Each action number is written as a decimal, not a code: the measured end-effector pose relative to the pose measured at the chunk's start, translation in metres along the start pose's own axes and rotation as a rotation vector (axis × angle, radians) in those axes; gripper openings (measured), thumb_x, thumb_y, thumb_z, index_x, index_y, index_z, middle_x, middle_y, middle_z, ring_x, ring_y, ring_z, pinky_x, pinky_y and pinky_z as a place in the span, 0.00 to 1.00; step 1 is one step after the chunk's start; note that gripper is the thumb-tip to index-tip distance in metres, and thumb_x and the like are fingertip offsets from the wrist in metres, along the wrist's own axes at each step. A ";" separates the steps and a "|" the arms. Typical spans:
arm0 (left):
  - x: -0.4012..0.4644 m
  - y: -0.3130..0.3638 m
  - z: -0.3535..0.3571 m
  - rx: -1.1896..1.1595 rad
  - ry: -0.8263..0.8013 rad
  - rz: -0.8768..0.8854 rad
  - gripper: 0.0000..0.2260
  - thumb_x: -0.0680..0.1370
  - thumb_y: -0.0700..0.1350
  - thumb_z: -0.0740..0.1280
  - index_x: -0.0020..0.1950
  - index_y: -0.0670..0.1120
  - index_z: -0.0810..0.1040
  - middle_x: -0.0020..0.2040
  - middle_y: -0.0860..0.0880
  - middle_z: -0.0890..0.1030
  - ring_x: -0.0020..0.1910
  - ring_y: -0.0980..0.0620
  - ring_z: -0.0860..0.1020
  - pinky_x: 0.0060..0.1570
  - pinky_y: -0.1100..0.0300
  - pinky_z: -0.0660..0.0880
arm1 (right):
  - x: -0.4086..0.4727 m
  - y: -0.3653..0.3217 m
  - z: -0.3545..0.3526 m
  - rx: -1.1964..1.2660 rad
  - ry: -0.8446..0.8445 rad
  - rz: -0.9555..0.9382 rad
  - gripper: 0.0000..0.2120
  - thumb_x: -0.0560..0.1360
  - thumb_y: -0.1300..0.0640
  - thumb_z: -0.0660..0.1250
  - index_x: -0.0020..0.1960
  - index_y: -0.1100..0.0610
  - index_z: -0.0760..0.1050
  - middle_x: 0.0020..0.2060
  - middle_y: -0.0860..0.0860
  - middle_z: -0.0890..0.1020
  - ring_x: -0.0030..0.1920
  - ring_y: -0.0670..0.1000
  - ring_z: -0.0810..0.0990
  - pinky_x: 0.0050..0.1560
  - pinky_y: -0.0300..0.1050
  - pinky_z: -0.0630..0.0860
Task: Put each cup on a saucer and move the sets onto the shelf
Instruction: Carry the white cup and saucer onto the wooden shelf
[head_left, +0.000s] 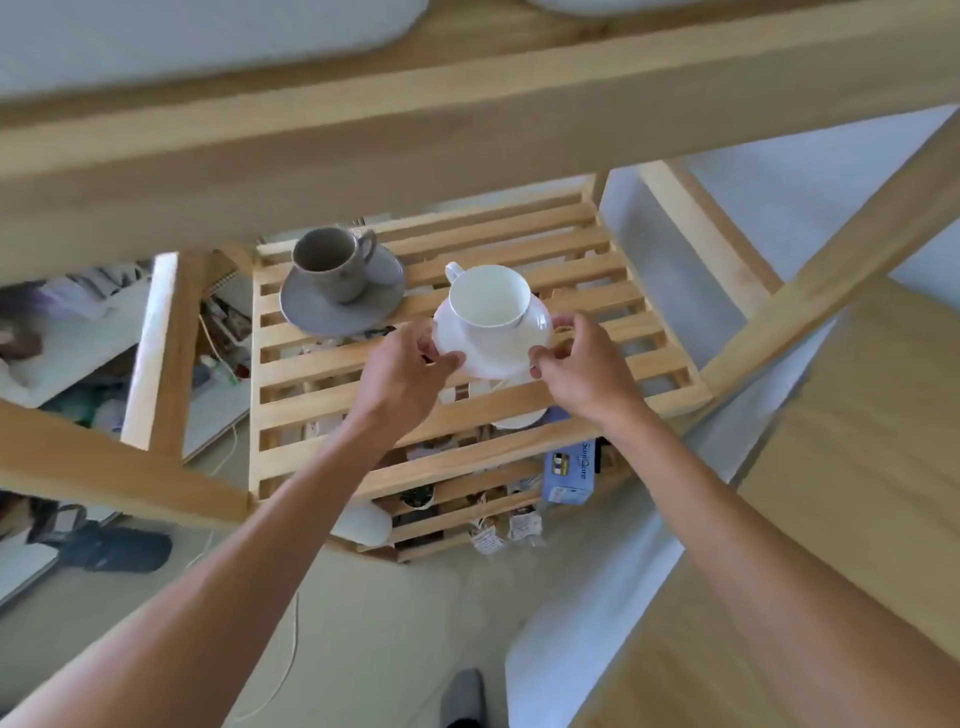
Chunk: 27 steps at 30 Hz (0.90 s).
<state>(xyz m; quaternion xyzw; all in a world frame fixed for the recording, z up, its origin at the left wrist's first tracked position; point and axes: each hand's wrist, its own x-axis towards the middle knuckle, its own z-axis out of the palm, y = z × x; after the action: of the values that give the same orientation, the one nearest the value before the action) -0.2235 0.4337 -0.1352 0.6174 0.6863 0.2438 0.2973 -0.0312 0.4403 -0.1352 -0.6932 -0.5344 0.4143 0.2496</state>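
A broad pale wooden beam (363, 140) crosses the top of the head view, part of a light wood frame that slopes down at both sides, over a pale floor (395, 623). Below it stands a slatted wooden shelf (649, 374), its bars running left to right, with a lower tier beneath that holds a blue carton (569, 475), tagged bundles and other small items too dim to name. Two bare forearms reach in from the bottom edge toward the middle of the top tier. At the back left of the slats sits a grey saucer (317, 312) with a grey cup (332, 262) upright on it, handle turned to the back right. Just to its right, and apart from it, a white saucer (493, 353) carries a white cup (485, 299), empty, upright, handle pointing to the back left. The left hand (402, 374) pinches the saucer's left rim between thumb and curled fingers; the right hand (584, 366) pinches the right rim the same way, thumb on top. The white set is above the centre slats; whether it rests on them or is held just clear cannot be told. A dark slipper (122, 551) lies on the floor at left
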 end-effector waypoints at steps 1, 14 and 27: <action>0.007 0.000 0.002 0.015 -0.006 0.003 0.07 0.77 0.47 0.69 0.42 0.46 0.77 0.35 0.55 0.75 0.34 0.56 0.71 0.32 0.59 0.64 | 0.007 0.001 0.000 -0.026 -0.001 0.003 0.20 0.79 0.54 0.67 0.69 0.51 0.68 0.52 0.51 0.85 0.50 0.51 0.82 0.35 0.36 0.69; 0.044 0.006 0.030 0.115 0.044 -0.020 0.07 0.77 0.48 0.67 0.47 0.44 0.76 0.42 0.46 0.80 0.40 0.47 0.75 0.33 0.58 0.67 | 0.058 0.002 -0.008 -0.238 -0.040 -0.063 0.20 0.81 0.55 0.65 0.71 0.55 0.67 0.57 0.54 0.82 0.54 0.56 0.81 0.48 0.48 0.74; 0.099 0.032 0.054 0.192 0.102 -0.001 0.10 0.78 0.52 0.65 0.45 0.47 0.71 0.51 0.42 0.79 0.52 0.41 0.75 0.50 0.46 0.74 | 0.117 -0.009 -0.034 -0.192 0.014 -0.060 0.20 0.82 0.57 0.63 0.74 0.54 0.70 0.64 0.54 0.79 0.61 0.56 0.79 0.50 0.43 0.71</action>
<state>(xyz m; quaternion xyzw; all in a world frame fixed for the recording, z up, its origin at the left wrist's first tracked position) -0.1684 0.5342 -0.1611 0.6294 0.7211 0.2079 0.2017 0.0032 0.5568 -0.1458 -0.7005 -0.5905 0.3484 0.1981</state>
